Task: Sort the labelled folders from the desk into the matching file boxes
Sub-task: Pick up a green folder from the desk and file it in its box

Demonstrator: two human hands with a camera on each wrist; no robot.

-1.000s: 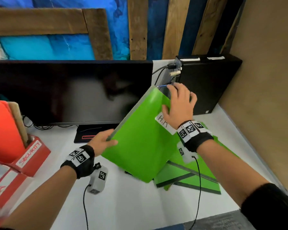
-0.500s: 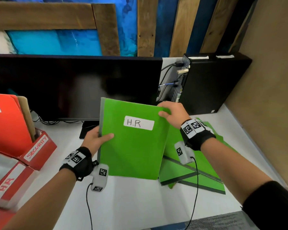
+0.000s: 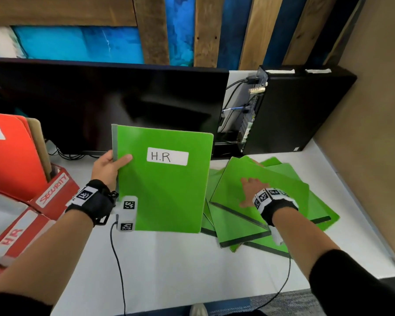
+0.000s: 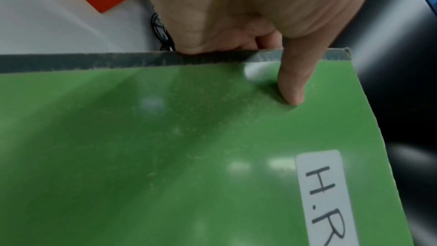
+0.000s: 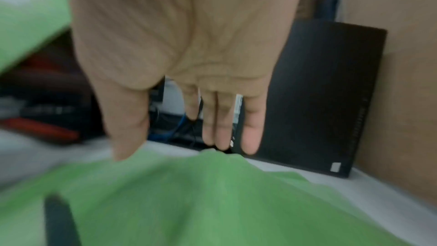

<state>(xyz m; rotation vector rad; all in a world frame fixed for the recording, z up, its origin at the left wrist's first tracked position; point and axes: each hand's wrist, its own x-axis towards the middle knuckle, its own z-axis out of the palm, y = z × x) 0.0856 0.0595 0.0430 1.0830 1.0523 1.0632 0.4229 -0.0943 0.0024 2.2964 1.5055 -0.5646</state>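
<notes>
My left hand (image 3: 111,165) pinches the grey spine edge of a green folder (image 3: 164,192) labelled "H.R", held upright above the desk; the thumb (image 4: 292,85) lies on its front cover (image 4: 189,156). My right hand (image 3: 251,190) hovers with straight fingers (image 5: 227,122) over a fanned pile of green folders (image 3: 271,179) lying on the desk at the right, (image 5: 212,194) and holds nothing. At the left stand red file boxes, one marked "SECURITY" (image 3: 55,190) with orange folders in it, one marked "H.R" (image 3: 12,238) nearer me.
A dark monitor (image 3: 100,106) stands at the back of the white desk (image 3: 180,270). A black computer case (image 3: 301,110) with cables sits at the back right, against a tan side wall (image 3: 374,133). Wrist-camera cables hang over the desk front.
The right hand let go of the H.R folder's top corner and dropped to the pile on the right. The left hand alone now holds the folder, turned label-forward and shifted left.
</notes>
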